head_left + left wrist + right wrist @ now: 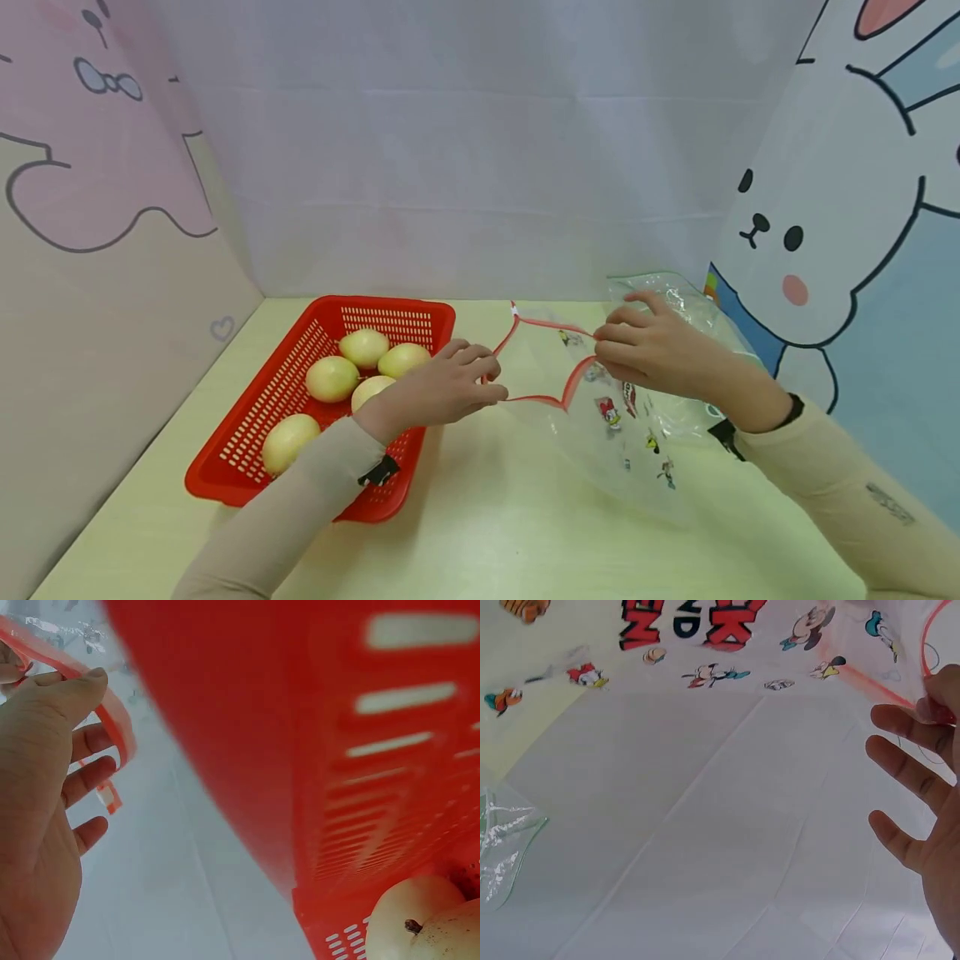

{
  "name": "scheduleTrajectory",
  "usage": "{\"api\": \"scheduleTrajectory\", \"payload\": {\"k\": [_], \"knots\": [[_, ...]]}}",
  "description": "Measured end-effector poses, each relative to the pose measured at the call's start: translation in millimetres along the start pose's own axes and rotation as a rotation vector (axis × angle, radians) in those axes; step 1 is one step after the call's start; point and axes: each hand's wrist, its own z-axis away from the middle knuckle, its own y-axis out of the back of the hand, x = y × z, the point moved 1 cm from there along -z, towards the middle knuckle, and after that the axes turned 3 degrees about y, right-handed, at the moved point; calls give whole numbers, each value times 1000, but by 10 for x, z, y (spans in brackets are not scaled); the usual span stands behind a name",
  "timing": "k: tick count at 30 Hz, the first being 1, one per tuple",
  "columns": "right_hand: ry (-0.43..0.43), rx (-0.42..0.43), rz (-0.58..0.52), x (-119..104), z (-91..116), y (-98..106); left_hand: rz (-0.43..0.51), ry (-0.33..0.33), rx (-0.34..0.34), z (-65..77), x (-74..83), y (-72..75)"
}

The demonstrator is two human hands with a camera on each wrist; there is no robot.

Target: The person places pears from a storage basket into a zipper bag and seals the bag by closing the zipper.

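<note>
A clear plastic zip bag [555,433] with cartoon figures and a red zip edge [542,400] hangs between my two hands, its mouth spread apart. My left hand [442,387] pinches the left side of the red edge between thumb and forefinger, beside the basket; the other fingers are spread in the left wrist view. On the opposite side my right hand [652,350] pinches the edge, its remaining fingers extended in the right wrist view. Left of the bag, a red plastic basket [247,400] holds several pale yellow-green round fruits [332,379], partly hidden by my left forearm.
Another clear bag with a green zip edge [675,292] lies at the back right, partly behind my right hand. The pale table [480,533] meets a white cloth wall [465,167] at the back. Side panels carry cartoon animals, a rabbit [817,217] on the right.
</note>
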Motion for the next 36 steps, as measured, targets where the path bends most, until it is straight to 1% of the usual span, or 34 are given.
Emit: {"api": "scheduleTrajectory", "payload": {"k": [6, 8, 11, 16, 19, 22, 25, 29, 33, 36], "knots": [[41, -54, -23, -62, -88, -181, -16, 62, -212, 23, 34, -79], [53, -73, -20, -76, -101, -238, -21, 74, -260, 29, 41, -104], [64, -90, -21, -96, -116, -308, -22, 80, -292, 42, 52, -134], [49, -142, -46, -119, -133, -374, -17, 84, -314, 78, 72, -175], [36, -167, -62, -130, -140, -392, 0, 82, -325, 95, 82, -170], [39, -159, -69, -133, -139, -408, 27, 89, -338, 88, 84, -132], [46, -139, -70, -131, -131, -422, 70, 120, -362, 63, 69, -68], [48, -114, -70, -128, -120, -442, 76, 146, -344, 65, 8, 33], [45, -91, -65, -130, -112, -452, 35, 158, -293, 88, -87, 142], [41, -78, -66, -137, -109, -454, 27, 181, -255, 119, -174, 202]]}}
